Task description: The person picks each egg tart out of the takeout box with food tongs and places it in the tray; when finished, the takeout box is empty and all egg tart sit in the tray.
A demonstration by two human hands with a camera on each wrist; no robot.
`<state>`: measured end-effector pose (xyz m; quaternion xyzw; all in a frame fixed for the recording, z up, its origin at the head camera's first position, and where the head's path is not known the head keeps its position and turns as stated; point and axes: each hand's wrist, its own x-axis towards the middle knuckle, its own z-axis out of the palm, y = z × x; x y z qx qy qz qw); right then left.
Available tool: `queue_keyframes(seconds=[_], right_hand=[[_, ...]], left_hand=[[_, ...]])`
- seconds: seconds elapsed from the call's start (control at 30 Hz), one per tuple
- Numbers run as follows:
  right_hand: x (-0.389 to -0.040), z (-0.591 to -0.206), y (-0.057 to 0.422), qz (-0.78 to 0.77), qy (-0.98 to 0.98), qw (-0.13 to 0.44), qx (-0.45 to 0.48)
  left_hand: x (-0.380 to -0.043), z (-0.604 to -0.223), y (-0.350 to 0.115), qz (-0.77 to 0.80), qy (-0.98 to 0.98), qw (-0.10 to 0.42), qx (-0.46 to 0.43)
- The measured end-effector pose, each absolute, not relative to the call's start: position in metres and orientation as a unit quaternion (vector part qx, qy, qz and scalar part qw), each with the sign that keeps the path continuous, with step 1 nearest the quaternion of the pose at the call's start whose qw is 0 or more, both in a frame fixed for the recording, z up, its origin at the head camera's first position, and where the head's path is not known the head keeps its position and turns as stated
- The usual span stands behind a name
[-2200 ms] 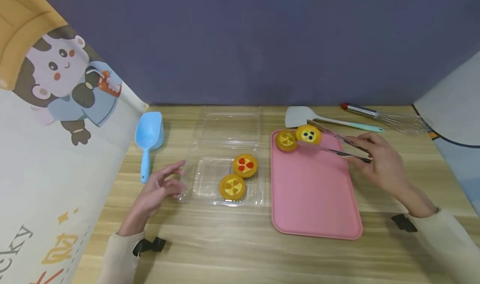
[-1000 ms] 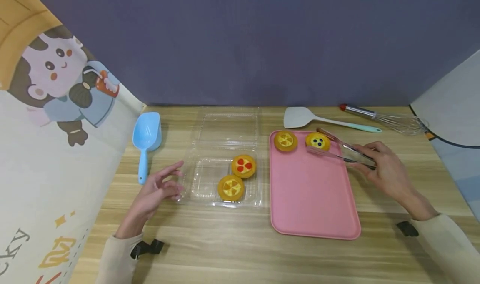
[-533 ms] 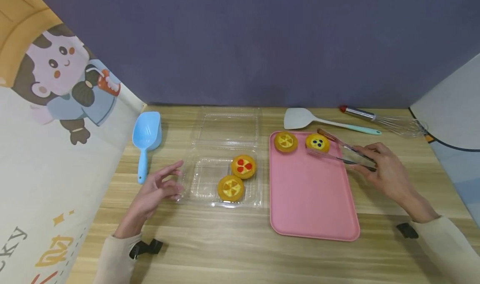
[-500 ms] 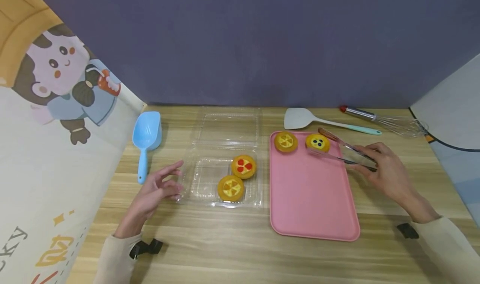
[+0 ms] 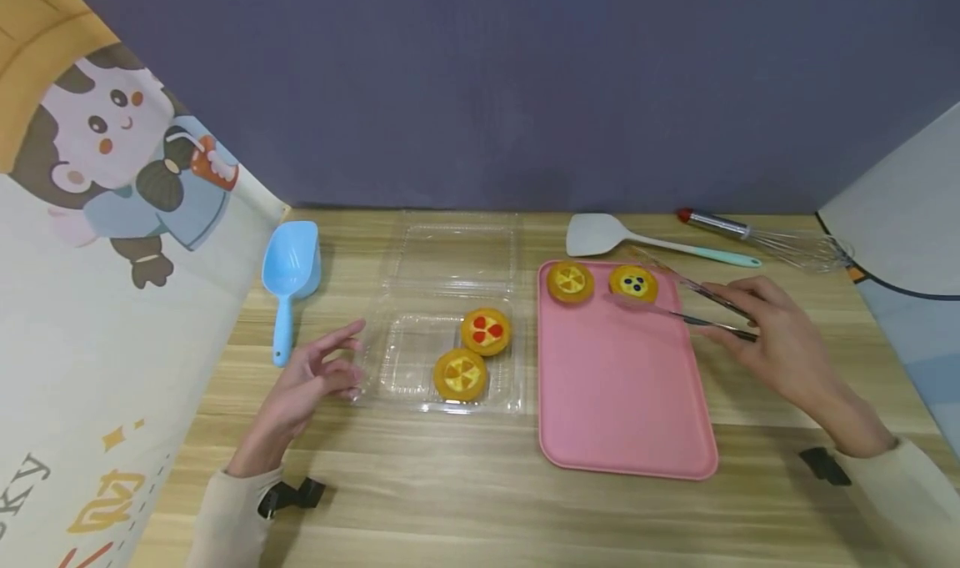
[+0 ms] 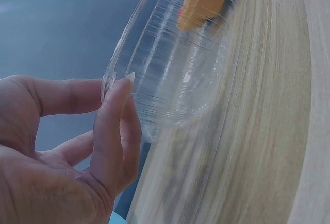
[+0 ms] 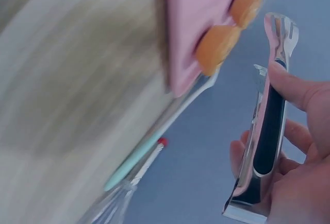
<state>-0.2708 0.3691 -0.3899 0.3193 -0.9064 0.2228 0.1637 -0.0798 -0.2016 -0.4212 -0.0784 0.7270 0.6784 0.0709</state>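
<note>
My left hand (image 5: 306, 384) pinches the left rim of a clear plastic clamshell container (image 6: 170, 80), whose lid (image 5: 459, 255) lies folded back. Inside it, on the right, are an egg tart with red fruit (image 5: 486, 332) and one with yellow wedges (image 5: 461, 375). My right hand (image 5: 787, 339) grips metal food tongs (image 7: 269, 131) with dark handle grips. Their arms stand spread over the pink tray (image 5: 626, 384), and in the right wrist view they are apart from the tarts. At the tray's far end sit a yellow-wedge tart (image 5: 570, 283) and a blueberry-topped tart (image 5: 633, 284), side by side.
Behind the tray lie a white spatula (image 5: 596, 234) with a mint handle and a whisk (image 5: 795, 247) with a red tip. A blue scoop (image 5: 291, 263) lies at the left, beside the printed side panel (image 5: 202, 318). A dark panel (image 5: 480, 92) closes off the back.
The blueberry tart has shifted right on the tray, away from the yellow-wedge tart, and the tongs have come off it. My left hand keeps its place at the container.
</note>
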Motion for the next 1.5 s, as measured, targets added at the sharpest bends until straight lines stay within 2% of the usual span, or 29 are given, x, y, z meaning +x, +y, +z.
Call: queue_keyframes(seconds=[0.47,0.67,0.93,1.17,1.5], right_hand=[[-0.266,-0.353,0.297,0.219,-0.879,0.108,0.408],[-0.274,-0.348,0.263,0.218,-0.844,0.085,0.482],[-0.28,-0.342,0.22,0.193,-0.802,0.02,0.564],[-0.284,-0.339,0.196,0.167,-0.757,0.019,0.632],[-0.289,-0.333,0.176,0.116,-0.749,-0.015,0.652]], left_hand=[[-0.08,-0.419,-0.2,0.683,0.723,0.065,-0.083],[-0.079,-0.421,-0.2,0.683,0.724,0.06,-0.078],[-0.073,-0.428,-0.196,0.685,0.721,0.063,-0.081],[-0.074,-0.424,-0.195,0.681,0.725,0.06,-0.083],[-0.08,-0.419,-0.194,0.679,0.726,0.066,-0.089]])
